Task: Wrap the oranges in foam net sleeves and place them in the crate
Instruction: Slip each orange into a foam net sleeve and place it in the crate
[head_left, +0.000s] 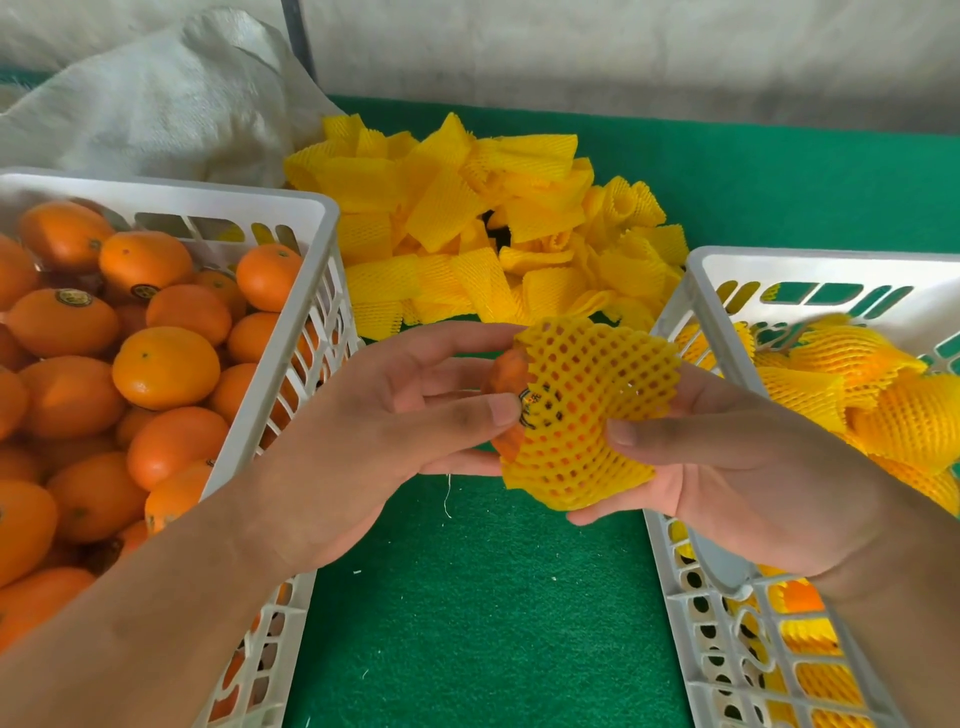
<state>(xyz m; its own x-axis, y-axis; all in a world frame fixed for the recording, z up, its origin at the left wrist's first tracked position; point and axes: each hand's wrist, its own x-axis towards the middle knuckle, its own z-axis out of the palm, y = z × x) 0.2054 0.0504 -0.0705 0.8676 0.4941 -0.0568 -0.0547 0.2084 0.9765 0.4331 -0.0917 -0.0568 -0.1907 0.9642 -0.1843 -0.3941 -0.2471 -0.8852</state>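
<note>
Orange: the orange (506, 374) sits between both hands, above the green tabletop (467, 597).
Net: the yellow foam net sleeve (582, 410) covers its right side; the left end pokes out.
Left hand (395, 415): grip curled round the orange.
Right hand (727, 467): grip pinches the net.

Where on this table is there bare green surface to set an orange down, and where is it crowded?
Free: the green mat strip between the left crate and the right crate, below both hands, and the far right stretch behind the right crate. Crowded: the pile of foam sleeves between the crates' far ends, and both crates.
</note>
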